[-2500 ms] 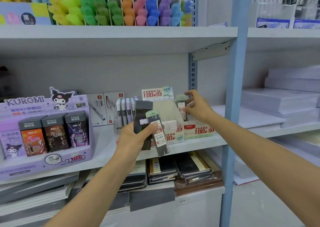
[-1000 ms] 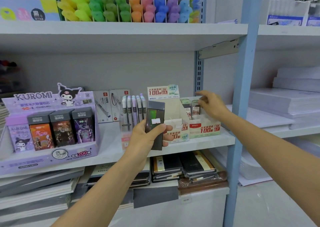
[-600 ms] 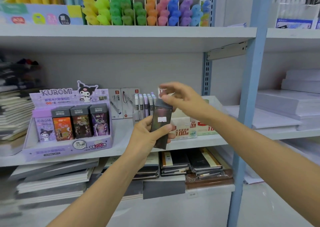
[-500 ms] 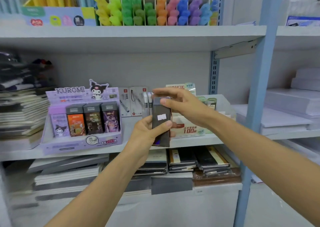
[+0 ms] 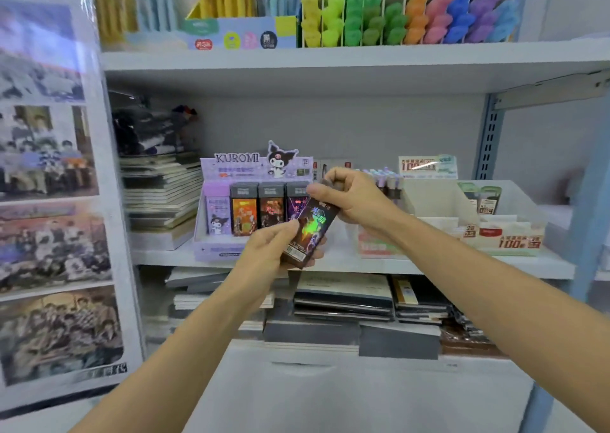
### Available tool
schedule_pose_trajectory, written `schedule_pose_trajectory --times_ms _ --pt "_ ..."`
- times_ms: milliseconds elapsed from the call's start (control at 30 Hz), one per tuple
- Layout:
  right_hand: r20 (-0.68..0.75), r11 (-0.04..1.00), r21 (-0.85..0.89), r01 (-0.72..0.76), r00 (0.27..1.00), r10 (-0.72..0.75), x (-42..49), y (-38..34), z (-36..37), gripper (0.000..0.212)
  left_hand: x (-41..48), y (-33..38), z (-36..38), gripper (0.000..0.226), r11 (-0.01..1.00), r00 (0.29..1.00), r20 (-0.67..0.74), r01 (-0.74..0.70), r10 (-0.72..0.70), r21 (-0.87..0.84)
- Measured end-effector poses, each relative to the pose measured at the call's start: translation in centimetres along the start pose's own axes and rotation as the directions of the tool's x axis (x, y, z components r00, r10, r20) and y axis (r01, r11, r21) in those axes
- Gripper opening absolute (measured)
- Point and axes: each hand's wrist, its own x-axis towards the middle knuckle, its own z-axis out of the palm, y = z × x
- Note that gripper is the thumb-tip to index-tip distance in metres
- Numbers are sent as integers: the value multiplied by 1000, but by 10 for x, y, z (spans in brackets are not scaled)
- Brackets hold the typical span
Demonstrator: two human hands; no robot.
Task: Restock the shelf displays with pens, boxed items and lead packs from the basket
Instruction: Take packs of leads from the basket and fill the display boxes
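Note:
Both of my hands hold one dark boxed item [image 5: 309, 233] with a shiny holographic front, tilted, in front of the middle shelf. My left hand [image 5: 270, 251] grips its lower end. My right hand [image 5: 346, 198] pinches its top end. Right behind it stands the purple Kuromi display [image 5: 227, 168] with several upright boxes in a row. To the right, a white lead-pack display [image 5: 515, 234] with red price labels holds a few lead packs [image 5: 488, 196]. Pens [image 5: 386, 180] stand upright behind my right hand.
Notebooks [image 5: 161, 192] are stacked left of the Kuromi display, and more lie on the shelf below [image 5: 343, 297]. The top shelf [image 5: 330, 60] carries coloured highlighters [image 5: 412, 17]. A photo panel [image 5: 49, 201] stands at the left; a blue upright [image 5: 591, 201] is at the right.
The view has swung left. The box has tilted and turned, its holographic front showing. Earlier my right hand left the lead-pack display and came to the top of the box.

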Motion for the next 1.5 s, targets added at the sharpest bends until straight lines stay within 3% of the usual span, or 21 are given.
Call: schedule_pose_trajectory --times_ms 100,200,300,400,467,700,1000,1233,1367,1500 --pt "100 1000 -23 -7 995 10 7 -3 18 16 -5 -4 -24 30 996 988 -137 -54 65 77" --pt "98 997 -66 48 994 -42 13 -6 27 19 -13 -9 -50 20 888 927 -250 -150 279 435" --pt "-78 966 -187 180 977 -198 23 -6 37 12 -20 -16 -75 25 508 827 -177 -146 533 849" --pt "-181 923 -333 194 947 -264 34 -4 47 8 -24 -27 -90 53 173 911 -48 -25 409 985" --pt "-161 869 -448 210 937 -309 41 1 53 8 -26 -34 -94 61 59 944 -22 2 330 998" --pt "-65 836 -491 245 947 -316 52 11 77 14 -23 -40 -94 59 -27 919 21 -11 393 1000" --pt "153 634 -706 315 942 -298 72 1 77 22 -24 -40 -97 63 -96 939 32 1 342 995" --pt "177 560 -743 366 915 -364 77 6 102 30 -24 -39 -96 65 -107 941 32 4 336 994" --pt "109 509 -763 399 856 -506 72 24 97 30 -24 -41 -97 65 -104 937 32 5 348 995" --pt "164 435 -825 361 889 -427 67 40 102 48 -22 -43 -98 65 -114 940 29 11 340 993"
